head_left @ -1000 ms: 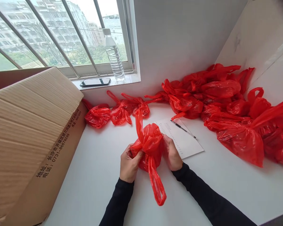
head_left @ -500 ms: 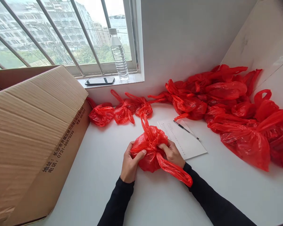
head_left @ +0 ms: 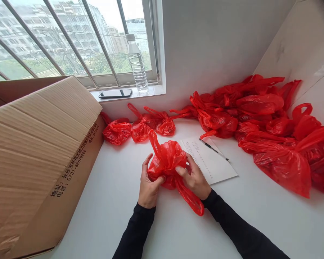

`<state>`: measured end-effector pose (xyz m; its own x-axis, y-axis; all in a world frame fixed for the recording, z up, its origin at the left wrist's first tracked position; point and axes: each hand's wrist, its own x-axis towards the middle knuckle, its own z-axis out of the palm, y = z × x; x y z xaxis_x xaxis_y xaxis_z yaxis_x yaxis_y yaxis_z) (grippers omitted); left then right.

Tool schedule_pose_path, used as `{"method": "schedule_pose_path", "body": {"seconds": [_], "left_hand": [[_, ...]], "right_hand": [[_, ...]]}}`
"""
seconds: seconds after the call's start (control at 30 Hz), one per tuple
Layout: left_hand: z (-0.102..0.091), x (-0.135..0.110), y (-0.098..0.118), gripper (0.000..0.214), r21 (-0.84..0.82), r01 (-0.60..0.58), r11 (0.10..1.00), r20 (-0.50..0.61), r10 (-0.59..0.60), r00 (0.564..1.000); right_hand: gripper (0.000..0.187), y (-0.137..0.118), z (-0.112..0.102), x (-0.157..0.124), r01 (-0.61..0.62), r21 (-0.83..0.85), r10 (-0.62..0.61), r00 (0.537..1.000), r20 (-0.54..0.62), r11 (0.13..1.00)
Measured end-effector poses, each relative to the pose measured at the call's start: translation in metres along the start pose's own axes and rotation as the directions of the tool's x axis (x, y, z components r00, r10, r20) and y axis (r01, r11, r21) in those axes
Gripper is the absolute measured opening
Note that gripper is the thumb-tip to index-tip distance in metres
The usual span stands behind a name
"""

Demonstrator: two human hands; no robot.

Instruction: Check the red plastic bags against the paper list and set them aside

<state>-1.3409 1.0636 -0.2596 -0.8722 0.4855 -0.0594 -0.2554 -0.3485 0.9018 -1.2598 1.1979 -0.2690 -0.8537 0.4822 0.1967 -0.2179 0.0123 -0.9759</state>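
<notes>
A knotted red plastic bag [head_left: 169, 158] is held between my two hands over the white table [head_left: 118, 223]. My left hand [head_left: 149, 185] grips its left side, thumb pressed on the front near the knot. On the right side, my right hand [head_left: 194, 179] is closed on the bag, its thumb also close to the knot. One bag handle points up and away, and the other hangs down toward me. What lies inside the bag is hidden. Just beyond my right hand are a sheet of written paper [head_left: 218, 169] and a black pen [head_left: 214, 149].
A large cardboard box [head_left: 43, 154] stands at the left. Several tied red bags [head_left: 117, 131] line the wall, and a big heap of red bags [head_left: 282, 169] fills the right. On the windowsill are a phone [head_left: 115, 93] and a water bottle [head_left: 138, 66].
The bag has turned and tilted in my hands. Its upper handle now leans left, and its lower handle has swung left, hanging steeper. My fingers have shifted on its sides.
</notes>
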Motion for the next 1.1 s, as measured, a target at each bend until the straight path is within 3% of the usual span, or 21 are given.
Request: {"method": "schedule_pose_path", "body": {"seconds": [0.13, 0.3, 0.4, 0.57, 0.73, 0.9, 1.03, 1.1], "left_hand": [[-0.005, 0.003, -0.005, 0.098, -0.028, 0.030, 0.999, 0.026, -0.029, 0.999], [-0.011, 0.009, -0.012, 0.093, 0.046, 0.050, 0.998, 0.013, -0.051, 0.999], [-0.005, 0.005, -0.009, 0.089, 0.060, 0.039, 0.997, 0.046, -0.042, 0.998], [0.004, -0.006, -0.005, 0.095, 0.100, 0.015, 0.995, 0.201, -0.035, 0.979], [0.000, -0.004, -0.009, 0.097, 0.210, -0.059, 0.976, 0.210, 0.014, 0.978], [-0.009, 0.005, -0.013, 0.065, 0.171, -0.072, 0.983, 0.114, 0.053, 0.992], [-0.014, 0.006, -0.019, 0.041, 0.163, 0.012, 0.987, 0.029, -0.017, 0.999], [-0.015, 0.006, -0.022, 0.038, 0.162, 0.032, 0.986, 0.044, -0.040, 0.998]], "right_hand": [[0.033, 0.008, -0.002, 0.001, -0.076, -0.054, 0.074, 0.997, -0.028, 0.996], [0.030, 0.004, -0.004, 0.003, -0.051, 0.057, 0.057, 0.992, -0.111, 0.997], [0.033, 0.000, -0.002, 0.004, -0.108, 0.082, 0.118, 0.984, -0.135, 0.991], [0.034, -0.001, 0.000, 0.007, -0.088, 0.123, 0.126, 0.931, -0.344, 0.988], [0.038, -0.001, -0.003, 0.008, -0.088, 0.189, 0.140, 0.947, -0.287, 0.978], [0.035, 0.005, -0.002, 0.007, -0.057, 0.275, 0.087, 0.991, -0.100, 0.960], [0.029, 0.013, -0.004, 0.007, -0.086, 0.241, 0.114, 0.988, -0.106, 0.967], [0.029, 0.014, -0.005, 0.007, -0.096, 0.227, 0.124, 0.986, -0.110, 0.969]]}}
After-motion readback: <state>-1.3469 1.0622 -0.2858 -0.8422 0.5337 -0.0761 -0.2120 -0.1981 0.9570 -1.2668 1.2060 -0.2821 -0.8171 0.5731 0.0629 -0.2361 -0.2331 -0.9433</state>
